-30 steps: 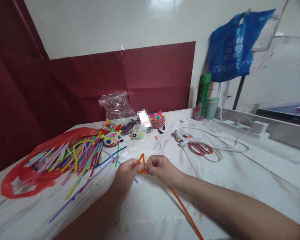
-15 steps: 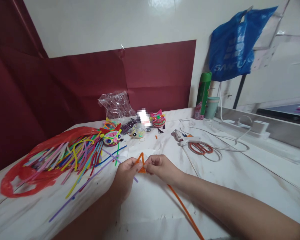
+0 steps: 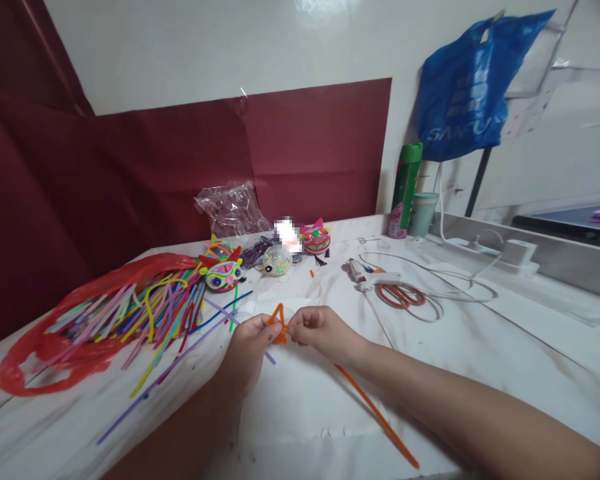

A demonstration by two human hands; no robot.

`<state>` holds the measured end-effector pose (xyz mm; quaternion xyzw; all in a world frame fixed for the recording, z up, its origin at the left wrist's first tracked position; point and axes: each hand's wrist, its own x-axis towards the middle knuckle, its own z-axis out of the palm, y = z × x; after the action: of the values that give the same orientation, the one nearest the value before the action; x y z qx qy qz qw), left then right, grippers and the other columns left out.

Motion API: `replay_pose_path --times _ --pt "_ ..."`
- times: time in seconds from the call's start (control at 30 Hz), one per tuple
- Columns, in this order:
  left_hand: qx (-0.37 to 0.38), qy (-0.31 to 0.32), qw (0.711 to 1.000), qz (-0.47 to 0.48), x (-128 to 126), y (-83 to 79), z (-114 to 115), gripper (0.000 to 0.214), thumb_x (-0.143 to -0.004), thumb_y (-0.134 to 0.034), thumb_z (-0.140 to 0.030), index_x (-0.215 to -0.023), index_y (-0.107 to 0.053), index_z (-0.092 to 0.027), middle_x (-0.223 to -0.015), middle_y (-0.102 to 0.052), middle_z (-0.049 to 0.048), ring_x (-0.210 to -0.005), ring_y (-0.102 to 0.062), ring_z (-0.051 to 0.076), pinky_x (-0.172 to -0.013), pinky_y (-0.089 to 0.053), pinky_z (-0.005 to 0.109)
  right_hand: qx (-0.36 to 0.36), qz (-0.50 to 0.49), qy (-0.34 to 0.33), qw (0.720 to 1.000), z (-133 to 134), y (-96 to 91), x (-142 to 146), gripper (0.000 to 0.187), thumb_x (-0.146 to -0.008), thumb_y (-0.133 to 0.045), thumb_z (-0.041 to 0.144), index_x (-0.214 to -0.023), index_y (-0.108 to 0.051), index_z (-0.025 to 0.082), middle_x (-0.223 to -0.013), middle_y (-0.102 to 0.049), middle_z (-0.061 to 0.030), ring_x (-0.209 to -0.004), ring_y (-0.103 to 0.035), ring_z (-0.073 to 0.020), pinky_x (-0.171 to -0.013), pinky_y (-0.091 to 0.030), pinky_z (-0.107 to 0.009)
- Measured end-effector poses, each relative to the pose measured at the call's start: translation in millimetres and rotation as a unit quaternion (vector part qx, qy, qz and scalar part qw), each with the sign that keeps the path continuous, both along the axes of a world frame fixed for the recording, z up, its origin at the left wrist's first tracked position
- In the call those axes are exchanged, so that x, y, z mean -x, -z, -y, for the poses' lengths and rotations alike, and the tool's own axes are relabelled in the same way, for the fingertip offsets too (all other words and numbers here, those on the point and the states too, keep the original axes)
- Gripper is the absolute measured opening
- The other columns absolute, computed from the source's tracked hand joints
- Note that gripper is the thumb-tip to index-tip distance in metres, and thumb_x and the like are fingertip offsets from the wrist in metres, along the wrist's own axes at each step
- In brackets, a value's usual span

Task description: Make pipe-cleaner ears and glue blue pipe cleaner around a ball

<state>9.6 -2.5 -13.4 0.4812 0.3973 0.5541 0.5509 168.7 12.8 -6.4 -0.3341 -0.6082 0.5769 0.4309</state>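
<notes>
An orange pipe cleaner (image 3: 279, 313), bent into a small pointed triangle, is pinched between the thumb and fingers of my left hand (image 3: 253, 340). Close beside it on the right, my right hand (image 3: 314, 327) is closed in a pinch at the triangle's side, on the same orange pipe cleaner as far as I can see. An orange length emerges below my right wrist and slants to the lower right; where it joins is hidden behind the hand. A purple pipe cleaner (image 3: 180, 363) lies by my left forearm, partly covered.
Many coloured pipe cleaners (image 3: 145, 303) lie on a red plastic bag (image 3: 17, 370) at left. Decorated lantern-like heads (image 3: 223, 275) stand behind. At right are a hot glue gun (image 3: 380, 280) with cables, a green spray can (image 3: 407, 183), a cup (image 3: 423, 215) and a power strip (image 3: 473, 247).
Both hands and the orange triangle have shifted very slightly left. The orange tail's lower end has come into view at the lower right.
</notes>
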Motion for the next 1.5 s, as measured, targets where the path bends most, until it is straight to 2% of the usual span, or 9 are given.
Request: replay_pose_path --times 0.13,0.53,0.7,0.9,1.1,1.33,1.5 --pt "0.004 -0.003 1.000 -0.018 1.3 2.1 -1.9 0.019 -0.059 -0.073 -0.030 -0.063 -0.063 -0.015 -0.058 -0.065 0.0017 -0.057 -0.055 0.014 -0.061 -0.041 0.026 -0.007 0.006 -0.001 1.000 -1.2 1.1 -0.3 0.003 -0.063 -0.061 0.018 -0.062 -0.062 0.016 -0.054 -0.058 0.0038 -0.052 -0.049 -0.0085 -0.054 -0.038 -0.022" --pt "-0.017 0.029 0.999 -0.029 2.0 1.8 1.2 0.015 -0.065 -0.071 -0.028 -0.066 -0.063 -0.015 -0.061 -0.065 0.0013 -0.060 -0.055 0.013 -0.063 -0.041 0.025 -0.004 0.007 -0.006 1.000 -0.8 2.9 -0.2 0.004 -0.062 -0.060 0.016 -0.063 -0.064 0.016 -0.053 -0.059 0.0042 -0.050 -0.049 -0.0080 -0.054 -0.038 -0.021" --pt "-0.012 0.024 0.999 -0.039 1.8 2.4 2.1 0.015 -0.065 -0.070 -0.027 -0.064 -0.062 -0.015 -0.059 -0.064 0.0007 -0.058 -0.054 0.013 -0.060 -0.039 0.025 0.009 0.002 -0.007 1.000 -0.5 3.1 0.7 0.003 -0.060 -0.062 0.017 -0.063 -0.063 0.016 -0.051 -0.057 0.0054 -0.047 -0.046 -0.0072 -0.052 -0.036 -0.021" --pt "0.014 0.007 1.000 0.004 -2.7 -5.1 4.3 0.017 -0.060 -0.073 -0.027 -0.062 -0.062 -0.015 -0.057 -0.063 0.0005 -0.057 -0.053 0.012 -0.060 -0.040 0.024 0.000 -0.004 -0.016 1.000 3.3 -3.8 -1.2 0.008 -0.064 -0.061 0.022 -0.061 -0.063 0.016 -0.051 -0.055 0.0048 -0.050 -0.046 -0.0078 -0.053 -0.036 -0.022" --pt "0.028 0.007 0.999 0.023 -2.4 -6.7 4.3 0.019 -0.057 -0.074 -0.028 -0.062 -0.061 -0.014 -0.056 -0.061 0.0001 -0.056 -0.053 0.012 -0.059 -0.040 0.024 0.010 -0.007 -0.015 1.000 1.7 -3.9 -1.6 0.005 -0.061 -0.061 0.020 -0.062 -0.063 0.015 -0.053 -0.057 0.0042 -0.050 -0.047 -0.0077 -0.053 -0.037 -0.021" --pt "0.021 0.032 0.999 0.026 -1.3 -8.2 5.8 0.018 -0.060 -0.073 -0.030 -0.062 -0.062 -0.015 -0.059 -0.063 0.0023 -0.058 -0.054 0.014 -0.061 -0.041 0.026 0.020 0.006 -0.007 1.000 1.9 -7.2 -2.3 0.007 -0.061 -0.060 0.021 -0.061 -0.064 0.016 -0.050 -0.057 0.0052 -0.048 -0.046 -0.0066 -0.050 -0.035 -0.020" --pt "0.000 0.037 0.999 0.012 -1.0 -6.2 3.8 0.015 -0.059 -0.069 -0.026 -0.068 -0.065 -0.015 -0.061 -0.064 0.0031 -0.061 -0.055 0.016 -0.063 -0.041 0.027 0.004 0.014 0.009 1.000 -0.5 -7.1 -3.7 0.006 -0.062 -0.058 0.015 -0.060 -0.063 0.016 -0.050 -0.058 0.0049 -0.049 -0.047 -0.0073 -0.051 -0.037 -0.020"
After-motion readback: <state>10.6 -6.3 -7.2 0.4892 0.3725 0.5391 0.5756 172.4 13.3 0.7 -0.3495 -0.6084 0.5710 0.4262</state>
